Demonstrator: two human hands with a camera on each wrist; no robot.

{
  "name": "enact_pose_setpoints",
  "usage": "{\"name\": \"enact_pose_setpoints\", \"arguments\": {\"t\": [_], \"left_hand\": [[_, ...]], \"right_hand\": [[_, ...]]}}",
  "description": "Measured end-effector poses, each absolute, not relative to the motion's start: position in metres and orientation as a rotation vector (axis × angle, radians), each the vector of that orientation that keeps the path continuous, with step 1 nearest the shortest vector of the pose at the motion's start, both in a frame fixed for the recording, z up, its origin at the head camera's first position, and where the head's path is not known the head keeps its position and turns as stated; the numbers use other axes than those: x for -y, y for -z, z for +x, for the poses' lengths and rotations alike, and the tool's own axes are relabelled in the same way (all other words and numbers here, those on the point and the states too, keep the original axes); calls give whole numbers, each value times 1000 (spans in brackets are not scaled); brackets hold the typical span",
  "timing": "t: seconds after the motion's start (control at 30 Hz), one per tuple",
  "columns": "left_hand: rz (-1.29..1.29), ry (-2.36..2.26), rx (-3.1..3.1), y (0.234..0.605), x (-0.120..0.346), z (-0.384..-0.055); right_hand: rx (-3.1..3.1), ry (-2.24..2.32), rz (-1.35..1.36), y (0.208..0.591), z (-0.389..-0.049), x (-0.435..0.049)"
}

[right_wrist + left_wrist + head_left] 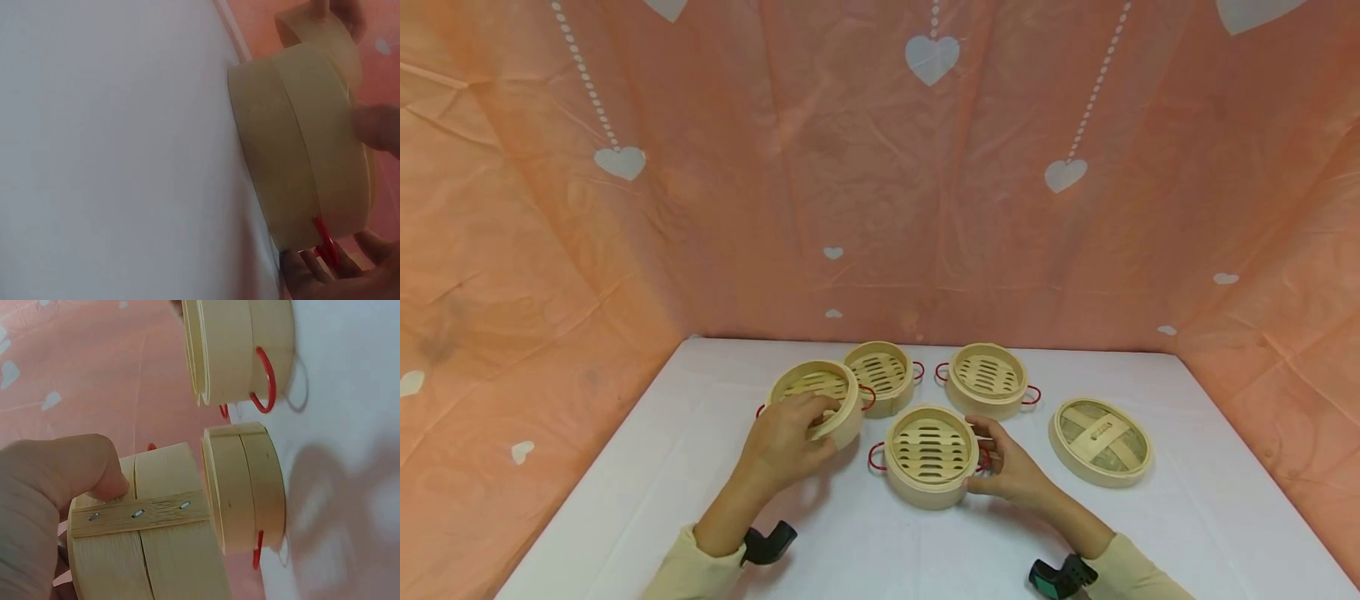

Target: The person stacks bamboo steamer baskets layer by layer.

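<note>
My left hand grips the near rim of a small bamboo steamer basket, its thumb outside and its fingers over the edge. That basket is tilted and held above the table, as the left wrist view shows its stapled side strip. At the front middle, a second steamer basket stands on the table, slatted floor up. My right hand holds its right side, with the thumb near the rim and the fingers around the red handle.
Two more steamer baskets stand behind, one at back left and one at back right, both with red handles. A woven bamboo lid lies to the right. The white table meets a peach-coloured curtain at its far edge.
</note>
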State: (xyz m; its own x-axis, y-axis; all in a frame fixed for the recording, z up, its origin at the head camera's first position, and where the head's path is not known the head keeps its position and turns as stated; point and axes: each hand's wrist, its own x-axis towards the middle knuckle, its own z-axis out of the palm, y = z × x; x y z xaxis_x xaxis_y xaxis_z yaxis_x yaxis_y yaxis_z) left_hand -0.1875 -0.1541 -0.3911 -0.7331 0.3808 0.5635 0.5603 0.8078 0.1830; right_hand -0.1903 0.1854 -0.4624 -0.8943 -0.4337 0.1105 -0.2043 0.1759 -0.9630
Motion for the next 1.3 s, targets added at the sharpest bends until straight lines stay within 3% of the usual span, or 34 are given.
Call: {"name": "enact_pose_setpoints", "arguments": {"t": [1.3], "left_hand": [[-935, 481, 2355, 389, 84, -188]], "right_hand": [[-2283, 1788, -613, 462, -190, -186]]}}
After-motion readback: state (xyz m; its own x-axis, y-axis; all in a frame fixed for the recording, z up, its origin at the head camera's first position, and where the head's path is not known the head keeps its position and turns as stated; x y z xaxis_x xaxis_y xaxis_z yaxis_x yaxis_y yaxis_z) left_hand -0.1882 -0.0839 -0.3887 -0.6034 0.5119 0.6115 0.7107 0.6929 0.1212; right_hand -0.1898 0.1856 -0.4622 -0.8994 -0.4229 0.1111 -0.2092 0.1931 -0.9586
